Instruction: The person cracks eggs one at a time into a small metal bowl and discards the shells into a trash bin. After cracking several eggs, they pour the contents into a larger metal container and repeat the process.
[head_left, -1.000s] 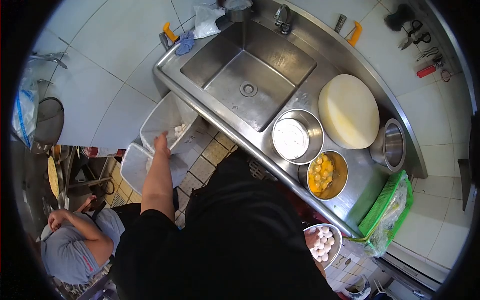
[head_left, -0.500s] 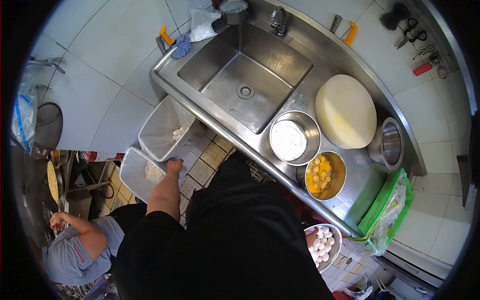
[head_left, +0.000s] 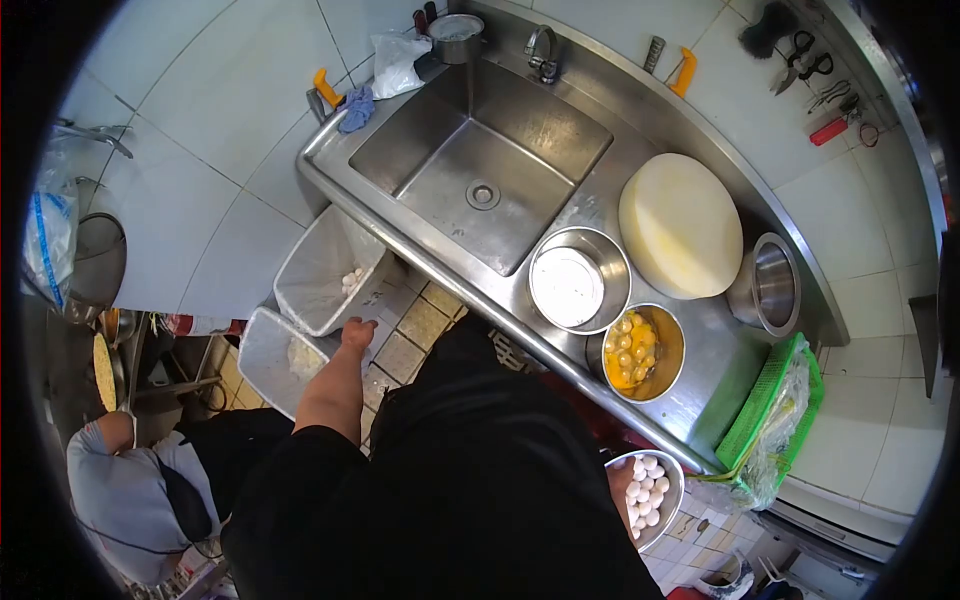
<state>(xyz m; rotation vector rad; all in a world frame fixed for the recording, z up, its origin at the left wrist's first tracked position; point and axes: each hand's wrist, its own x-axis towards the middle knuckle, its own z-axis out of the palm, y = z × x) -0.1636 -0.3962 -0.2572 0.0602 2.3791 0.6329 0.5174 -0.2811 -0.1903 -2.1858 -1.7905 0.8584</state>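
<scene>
My left hand (head_left: 355, 334) is lowered beside the rims of two lined waste bins, its fingers partly spread with nothing seen in them. The upper bin (head_left: 322, 325) holds a few white shells or eggs; the lower bin (head_left: 262, 345) has pale scraps inside. At the right, my right hand (head_left: 621, 482) is at the near side of a metal bowl (head_left: 679, 497) of white eggs (head_left: 652, 488). Its fingers are mostly hidden, so its grip does not show. On the counter, a steel pot (head_left: 676, 365) contains several raw egg yolks (head_left: 631, 350). An open steel pot (head_left: 621, 262) stands beside it.
A sink (head_left: 480, 155) is set into the steel counter. A thick round chopping block (head_left: 680, 225), a steel bowl (head_left: 768, 285) and a green basket (head_left: 745, 435) with a plastic bag line the right side. A co-worker (head_left: 135, 500) is at the lower left, by the stove.
The view has shifted slightly. My left hand stays by the bins, its fingers a little more extended, and my right hand stays at the egg bowl. The co-worker has turned and moved an arm.
</scene>
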